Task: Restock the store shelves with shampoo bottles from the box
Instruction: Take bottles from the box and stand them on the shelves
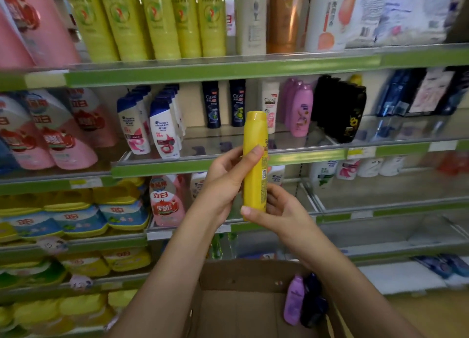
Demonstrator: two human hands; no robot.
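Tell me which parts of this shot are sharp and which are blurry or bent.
Head view: the yellow bottle and both hands, left and right, are fairly sharp at centre; the pink bottles top left and white packages top right smear with blur; the green shelf edges bow from the wide lens; light glares off the clear shelf lip.

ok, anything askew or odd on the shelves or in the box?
Nothing spilled or damaged. One oddity: the purple bottle and a dark bottle lie tilted against the cardboard box wall. Both hands hold the yellow bottle upright.
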